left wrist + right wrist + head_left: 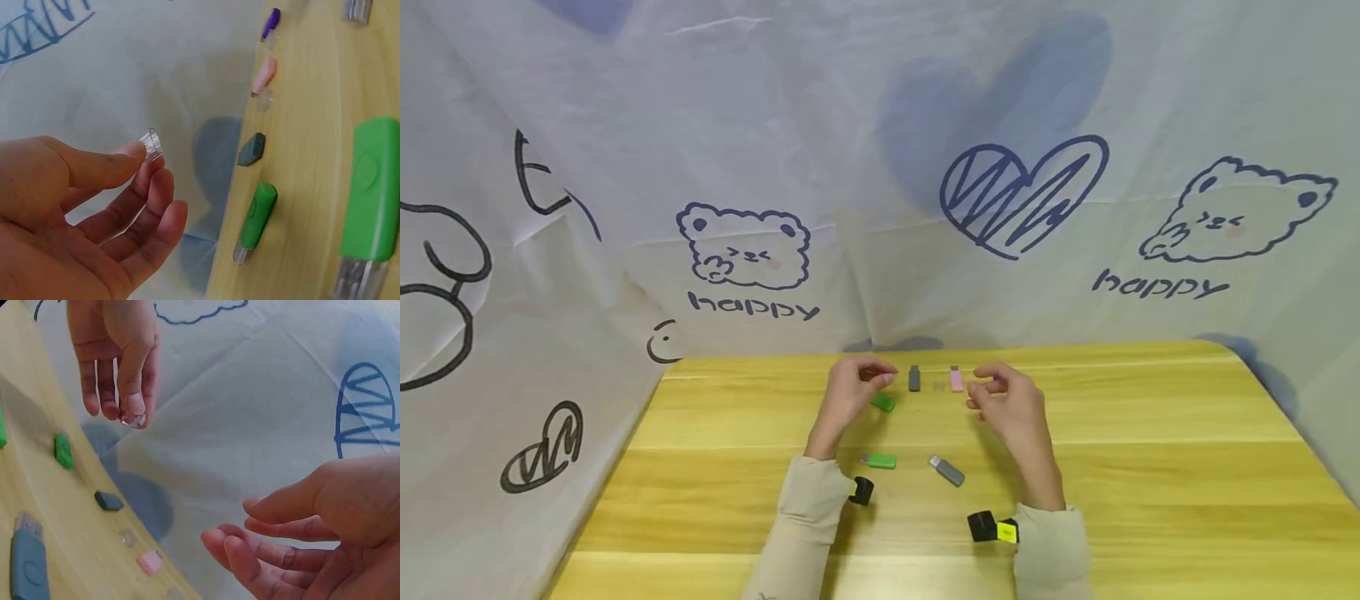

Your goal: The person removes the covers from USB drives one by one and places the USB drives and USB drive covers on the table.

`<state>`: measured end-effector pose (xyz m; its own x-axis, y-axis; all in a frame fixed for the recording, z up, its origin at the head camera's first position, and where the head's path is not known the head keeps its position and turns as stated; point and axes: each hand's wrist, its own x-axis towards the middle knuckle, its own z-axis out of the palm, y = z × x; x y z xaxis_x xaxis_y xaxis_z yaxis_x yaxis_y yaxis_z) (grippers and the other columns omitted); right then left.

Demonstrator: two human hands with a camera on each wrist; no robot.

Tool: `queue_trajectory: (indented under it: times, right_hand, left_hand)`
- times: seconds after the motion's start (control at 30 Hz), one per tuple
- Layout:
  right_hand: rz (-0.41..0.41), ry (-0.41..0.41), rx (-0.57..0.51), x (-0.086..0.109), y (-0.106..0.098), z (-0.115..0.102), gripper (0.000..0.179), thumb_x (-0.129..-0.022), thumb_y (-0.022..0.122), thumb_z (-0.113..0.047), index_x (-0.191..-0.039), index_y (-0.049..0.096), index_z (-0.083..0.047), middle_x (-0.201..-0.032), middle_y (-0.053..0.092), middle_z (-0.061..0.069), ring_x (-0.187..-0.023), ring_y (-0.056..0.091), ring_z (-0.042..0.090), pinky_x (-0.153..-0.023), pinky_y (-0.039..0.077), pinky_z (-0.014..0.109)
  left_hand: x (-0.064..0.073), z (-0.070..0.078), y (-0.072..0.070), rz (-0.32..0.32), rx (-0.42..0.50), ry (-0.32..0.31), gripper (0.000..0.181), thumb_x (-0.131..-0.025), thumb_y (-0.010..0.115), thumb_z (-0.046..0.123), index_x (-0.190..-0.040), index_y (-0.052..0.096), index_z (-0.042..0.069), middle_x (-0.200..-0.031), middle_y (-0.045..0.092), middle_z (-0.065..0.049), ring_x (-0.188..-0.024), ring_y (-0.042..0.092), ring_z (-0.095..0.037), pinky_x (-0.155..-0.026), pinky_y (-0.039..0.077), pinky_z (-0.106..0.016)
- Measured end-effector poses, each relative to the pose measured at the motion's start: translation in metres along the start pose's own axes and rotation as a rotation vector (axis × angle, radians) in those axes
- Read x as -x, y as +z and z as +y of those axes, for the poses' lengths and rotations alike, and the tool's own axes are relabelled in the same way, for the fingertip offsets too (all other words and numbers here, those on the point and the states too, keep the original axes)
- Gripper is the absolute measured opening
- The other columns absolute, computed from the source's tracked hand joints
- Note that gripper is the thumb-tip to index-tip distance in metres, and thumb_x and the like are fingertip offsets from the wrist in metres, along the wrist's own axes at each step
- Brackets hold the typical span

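Note:
My left hand [850,392] pinches a small clear plastic cap [152,147] between thumb and forefinger, raised over the table's far edge. Below it lies a green USB flash drive [883,403], its pale end showing in the left wrist view. To the right, my right hand [1011,408] hovers with loosely bent fingers and nothing between them. A pink flash drive [956,380] lies just left of its fingertips, and a dark grey one [914,379] sits between the hands. Beyond the pink drive is a purple drive [271,24], mostly hidden by the right hand in the head view.
Nearer the person lie another green flash drive [880,461] and a second grey one [947,471] with its metal plug showing. Loose clear caps [265,100] rest among the back row. A printed cloth [865,250] hangs behind the wooden table [1150,467].

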<state>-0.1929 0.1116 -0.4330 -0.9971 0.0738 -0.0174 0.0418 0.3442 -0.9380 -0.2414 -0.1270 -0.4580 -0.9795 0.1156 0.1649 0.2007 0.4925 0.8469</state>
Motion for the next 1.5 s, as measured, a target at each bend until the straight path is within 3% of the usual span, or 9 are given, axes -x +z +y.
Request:
queue_trajectory:
  times: [0.13, 0.37, 0.53, 0.63, 0.77, 1.2, 1.37, 1.5]
  right_hand:
    - [-0.005, -0.012, 0.050, 0.001, -0.001, 0.007, 0.026, -0.099, 0.066, -0.006, -0.123, 0.066, 0.005, -0.099, 0.074, 0.020, -0.083, 0.076, 0.032, -0.076, 0.062, 0.042]
    - [0.026, 0.026, 0.120, 0.003, -0.004, 0.016, 0.027, -0.098, 0.068, -0.013, -0.122, 0.069, 0.001, -0.099, 0.075, 0.014, -0.092, 0.075, 0.034, -0.081, 0.056, 0.045]
    - [0.046, 0.039, 0.104, 0.005, -0.009, 0.017, 0.024, -0.099, 0.067, -0.013, -0.120, 0.069, -0.001, -0.101, 0.075, 0.016, -0.094, 0.074, 0.035, -0.087, 0.055, 0.050]
    - [0.040, 0.041, 0.093, 0.005, -0.010, 0.018, 0.022, -0.099, 0.067, -0.012, -0.119, 0.070, -0.001, -0.101, 0.075, 0.016, -0.094, 0.074, 0.036, -0.090, 0.054, 0.052]
    - [0.041, 0.042, 0.090, 0.004, -0.010, 0.020, 0.021, -0.099, 0.068, -0.012, -0.117, 0.070, -0.001, -0.099, 0.075, 0.015, -0.093, 0.075, 0.035, -0.093, 0.052, 0.054]
    - [0.053, 0.066, 0.093, 0.001, -0.015, 0.022, 0.020, -0.099, 0.067, -0.010, -0.117, 0.070, -0.001, -0.101, 0.075, 0.015, -0.095, 0.074, 0.036, -0.092, 0.052, 0.052]
    - [0.051, 0.066, 0.103, 0.000, -0.018, 0.024, 0.022, -0.099, 0.067, -0.010, -0.118, 0.070, 0.000, -0.101, 0.074, 0.015, -0.095, 0.074, 0.035, -0.088, 0.053, 0.050]
    - [0.051, 0.061, 0.116, -0.002, -0.021, 0.025, 0.024, -0.099, 0.067, -0.011, -0.120, 0.070, 0.001, -0.101, 0.075, 0.014, -0.095, 0.074, 0.035, -0.082, 0.054, 0.043]
  left_hand:
    - [-0.013, -0.001, 0.003, -0.059, -0.057, -0.028, 0.007, -0.094, 0.073, 0.002, -0.097, 0.079, 0.002, -0.094, 0.077, -0.010, -0.083, 0.070, -0.021, -0.075, 0.058, -0.033]
    - [-0.029, -0.014, 0.007, -0.135, -0.199, -0.093, 0.004, -0.092, 0.077, 0.005, -0.092, 0.081, 0.003, -0.093, 0.076, -0.009, -0.078, 0.069, -0.021, -0.073, 0.058, -0.031]
    - [-0.037, -0.025, 0.013, -0.149, -0.326, -0.073, 0.004, -0.089, 0.079, 0.007, -0.087, 0.082, 0.005, -0.086, 0.076, -0.005, -0.074, 0.066, -0.017, -0.074, 0.056, -0.032]
    - [-0.037, -0.029, 0.013, -0.148, -0.347, -0.076, 0.005, -0.089, 0.079, 0.006, -0.085, 0.082, 0.005, -0.083, 0.076, -0.004, -0.073, 0.066, -0.016, -0.073, 0.057, -0.033]
    - [-0.035, -0.031, 0.012, -0.146, -0.341, -0.102, 0.006, -0.090, 0.078, 0.004, -0.086, 0.082, 0.005, -0.082, 0.076, -0.005, -0.072, 0.066, -0.016, -0.071, 0.057, -0.032]
    - [-0.036, -0.034, 0.016, -0.091, -0.241, -0.095, 0.005, -0.090, 0.075, 0.001, -0.090, 0.079, 0.001, -0.084, 0.075, -0.007, -0.072, 0.063, -0.018, -0.068, 0.054, -0.030]
    - [-0.032, -0.031, 0.011, -0.011, -0.170, -0.048, 0.011, -0.094, 0.068, -0.002, -0.098, 0.078, -0.003, -0.093, 0.075, -0.012, -0.080, 0.066, -0.024, -0.069, 0.056, -0.034]
    - [-0.021, -0.023, 0.003, 0.057, -0.104, -0.016, 0.012, -0.096, 0.067, -0.001, -0.103, 0.077, -0.004, -0.099, 0.074, -0.015, -0.085, 0.068, -0.027, -0.070, 0.058, -0.035]
